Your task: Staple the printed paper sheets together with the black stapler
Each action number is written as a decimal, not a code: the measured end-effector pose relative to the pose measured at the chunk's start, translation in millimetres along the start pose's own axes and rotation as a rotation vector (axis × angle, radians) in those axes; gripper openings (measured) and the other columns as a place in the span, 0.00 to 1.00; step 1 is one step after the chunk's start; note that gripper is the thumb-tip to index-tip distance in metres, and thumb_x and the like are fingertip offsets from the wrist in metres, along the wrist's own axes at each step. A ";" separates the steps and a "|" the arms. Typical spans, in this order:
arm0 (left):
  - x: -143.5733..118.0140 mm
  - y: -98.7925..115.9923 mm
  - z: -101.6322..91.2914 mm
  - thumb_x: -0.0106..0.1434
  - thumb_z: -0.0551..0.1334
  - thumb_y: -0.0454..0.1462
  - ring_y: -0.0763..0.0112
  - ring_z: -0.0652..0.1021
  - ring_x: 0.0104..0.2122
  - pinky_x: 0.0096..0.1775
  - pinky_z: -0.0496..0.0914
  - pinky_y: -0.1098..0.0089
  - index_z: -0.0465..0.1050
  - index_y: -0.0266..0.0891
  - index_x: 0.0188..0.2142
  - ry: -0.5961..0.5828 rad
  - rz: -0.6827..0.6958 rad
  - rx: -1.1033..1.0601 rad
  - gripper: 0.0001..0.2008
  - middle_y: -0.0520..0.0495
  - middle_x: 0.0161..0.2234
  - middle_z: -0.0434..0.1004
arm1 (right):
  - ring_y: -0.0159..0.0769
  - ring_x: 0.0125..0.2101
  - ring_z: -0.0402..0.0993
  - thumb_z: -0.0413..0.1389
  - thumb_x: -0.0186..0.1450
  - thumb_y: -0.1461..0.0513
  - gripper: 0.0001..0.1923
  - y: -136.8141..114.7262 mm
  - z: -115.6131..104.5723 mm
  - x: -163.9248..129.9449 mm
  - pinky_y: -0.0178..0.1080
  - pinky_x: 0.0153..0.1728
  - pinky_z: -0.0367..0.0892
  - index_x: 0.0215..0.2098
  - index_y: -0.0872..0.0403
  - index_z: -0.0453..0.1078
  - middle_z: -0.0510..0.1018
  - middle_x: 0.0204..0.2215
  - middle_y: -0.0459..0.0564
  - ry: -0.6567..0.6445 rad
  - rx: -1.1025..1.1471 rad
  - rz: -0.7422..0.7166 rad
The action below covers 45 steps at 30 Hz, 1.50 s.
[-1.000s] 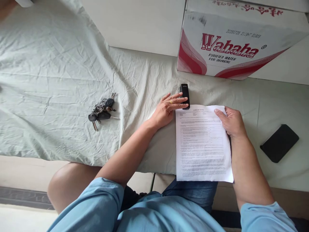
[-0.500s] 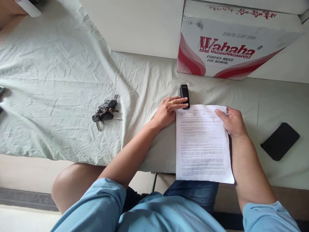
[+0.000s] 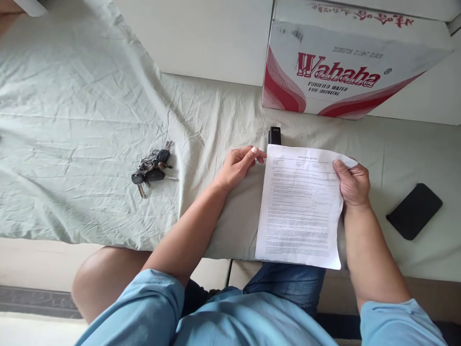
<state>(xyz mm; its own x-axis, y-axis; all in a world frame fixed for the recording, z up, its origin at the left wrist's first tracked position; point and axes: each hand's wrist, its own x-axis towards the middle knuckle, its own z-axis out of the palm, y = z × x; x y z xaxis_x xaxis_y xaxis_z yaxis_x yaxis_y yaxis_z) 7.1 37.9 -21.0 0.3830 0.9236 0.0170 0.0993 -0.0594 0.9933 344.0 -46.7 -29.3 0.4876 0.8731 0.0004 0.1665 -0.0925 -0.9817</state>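
A printed sheet of paper (image 3: 300, 211) hangs over the near edge of the cloth-covered surface, headed by a short title line. My right hand (image 3: 353, 181) pinches its upper right corner, thumb on top and the other fingers underneath. At the sheet's upper left edge is my left hand (image 3: 240, 166), open, thumb raised and a fingertip at the paper's border; whether it touches is unclear. A black stapler (image 3: 274, 135) lies beyond the sheet, its near part covered by the paper.
A Wahaha water carton (image 3: 338, 72) stands at the back right. To the left lies a bunch of keys (image 3: 153, 170). A black phone-like flat object (image 3: 414, 211) rests at the right. Wrinkled pale green cloth (image 3: 90, 120) covers the surface. Part of another person (image 3: 10, 17) shows top left.
My left hand has come off the stapler and shifted slightly left. The sheet, held in my right hand, has tilted and moved up over the stapler's near part.
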 end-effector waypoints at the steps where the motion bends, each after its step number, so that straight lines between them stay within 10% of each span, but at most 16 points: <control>1: -0.4 3.3 -0.5 0.76 0.62 0.68 0.72 0.68 0.30 0.35 0.65 0.66 0.82 0.40 0.33 -0.048 0.008 0.032 0.35 0.48 0.32 0.78 | 0.49 0.37 0.85 0.78 0.52 0.30 0.34 1.3 0.6 0.7 0.52 0.43 0.82 0.35 0.45 0.82 0.86 0.32 0.48 0.010 0.003 -0.007; 7: 0.4 6.6 1.0 0.69 0.71 0.54 0.72 0.70 0.31 0.36 0.62 0.64 0.77 0.40 0.30 -0.241 0.009 0.174 0.22 0.51 0.30 0.72 | 0.44 0.35 0.83 0.80 0.52 0.31 0.33 7.9 -1.1 2.3 0.49 0.43 0.82 0.34 0.46 0.82 0.85 0.31 0.45 0.020 0.022 -0.011; 14: 2.2 -4.7 6.8 0.60 0.79 0.59 0.74 0.61 0.27 0.31 0.57 0.64 0.64 0.44 0.25 0.002 -0.081 0.048 0.31 0.56 0.24 0.59 | 0.55 0.46 0.89 0.79 0.50 0.31 0.35 7.8 4.8 1.7 0.57 0.51 0.85 0.38 0.46 0.83 0.90 0.39 0.52 0.049 0.087 -0.046; 21: 4.3 -12.8 8.1 0.59 0.76 0.73 0.65 0.77 0.32 0.31 0.72 0.63 0.71 0.45 0.33 0.101 -0.079 -0.094 0.37 0.48 0.31 0.77 | 0.49 0.43 0.87 0.82 0.47 0.35 0.37 15.9 5.3 8.7 0.54 0.50 0.84 0.40 0.45 0.77 0.87 0.38 0.47 0.045 0.098 -0.092; 28: 1.9 -8.9 7.7 0.61 0.71 0.77 0.72 0.68 0.26 0.28 0.65 0.65 0.66 0.44 0.28 0.104 -0.107 -0.183 0.41 0.51 0.26 0.70 | 0.46 0.38 0.81 0.79 0.53 0.33 0.33 18.7 1.9 10.7 0.50 0.44 0.81 0.34 0.45 0.74 0.81 0.32 0.45 0.082 0.021 -0.115; 36: -2.7 -7.1 6.2 0.62 0.77 0.71 0.63 0.85 0.34 0.36 0.80 0.64 0.82 0.39 0.34 -0.047 -0.111 -0.150 0.36 0.44 0.34 0.88 | 0.45 0.36 0.81 0.79 0.52 0.31 0.35 17.2 2.6 11.0 0.50 0.44 0.83 0.30 0.45 0.72 0.80 0.31 0.45 0.146 0.029 -0.126; 45: -1.2 -8.7 7.4 0.53 0.86 0.63 0.61 0.89 0.37 0.39 0.83 0.65 0.88 0.38 0.38 0.050 -0.186 -0.241 0.32 0.41 0.39 0.93 | 0.42 0.36 0.82 0.86 0.44 0.39 0.34 21.7 5.2 13.7 0.52 0.48 0.85 0.33 0.46 0.77 0.84 0.31 0.43 0.075 0.139 -0.091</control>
<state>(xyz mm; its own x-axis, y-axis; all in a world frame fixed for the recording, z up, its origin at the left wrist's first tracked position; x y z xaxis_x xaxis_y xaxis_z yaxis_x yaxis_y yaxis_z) 12.6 34.5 -30.5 0.3328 0.9279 -0.1682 -0.0594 0.1987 0.9783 349.8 -34.3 -51.6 0.5397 0.8359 0.0996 0.0953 0.0569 -0.9938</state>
